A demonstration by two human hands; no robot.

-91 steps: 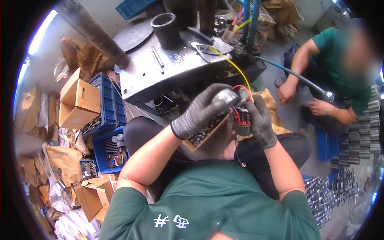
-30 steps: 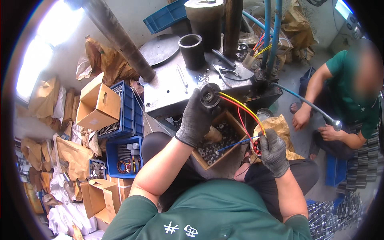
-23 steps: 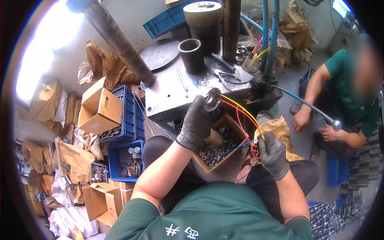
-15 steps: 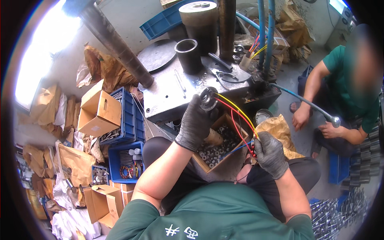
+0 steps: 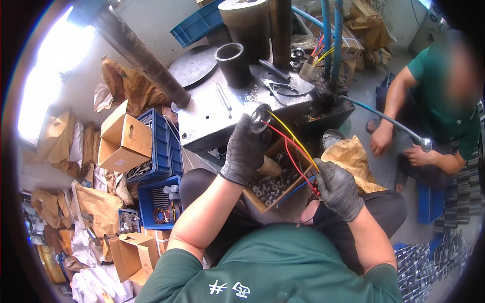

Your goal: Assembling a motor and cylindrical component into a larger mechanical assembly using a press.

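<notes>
Small round metal part point(image 5: 259, 117) with red, yellow and blue wires point(image 5: 293, 151) attached: held raised at the front edge of the grey metal machine table point(image 5: 207, 116), above the open cardboard box point(image 5: 275, 177) of small metal pieces. Pinched at the fingertips of the left hand point(image 5: 246, 151), gloved in dark grey, fingers closed around the part from below. Wires strung down and to the right from the part, ending in the right hand point(image 5: 338, 189), also gloved, closed on the wire ends just beside the box's right edge. Box resting on the lap, between both forearms.

On the table behind the part: black cylindrical sleeve point(image 5: 232, 63), larger steel cylinder point(image 5: 247, 22). Left of the table: blue plastic crates point(image 5: 161, 151), brown cardboard box point(image 5: 124, 139). At right: second person in a green shirt, seated, hand point(image 5: 422, 154) near a blue hose point(image 5: 384, 121).
</notes>
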